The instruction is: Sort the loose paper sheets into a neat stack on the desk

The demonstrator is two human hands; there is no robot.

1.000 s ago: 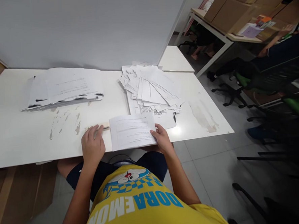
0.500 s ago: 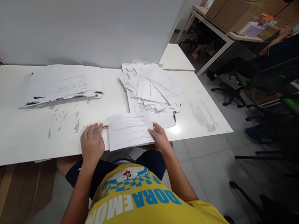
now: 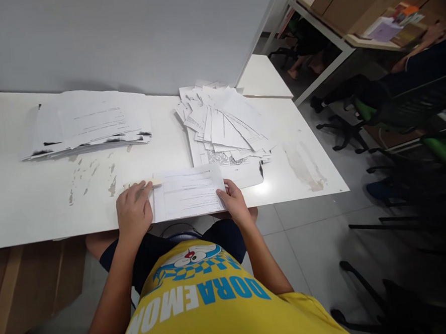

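From my remote station, I note the sheets (image 3: 189, 194) at the table's near edge, between the two hands: thin, white, rectangular, printed in fine lines, with smooth flat faces. The right hand (image 3: 233, 201) pinches their right edge, thumb on the upper face, other fingers behind it. The left hand (image 3: 135, 207) covers a slim cream stapler (image 3: 156, 181). Its fingers are bent and close together over the top; I cannot tell whether the thumb clamps the body. The stapler's right end overlaps the sheets' far-left corner; I cannot confirm whether paper sits inside its mouth.

Far left, I log a broad, low stack (image 3: 91, 117) of paper with ragged black marks along its near side. Far right lies a loose pile (image 3: 223, 119): creased, overlapping pieces, fanned over printed pages. The table (image 3: 25, 204) is glossy white board, with rough grey-brown residue (image 3: 308, 169) on the right. A smooth grey panel (image 3: 124, 37) stands upright behind.
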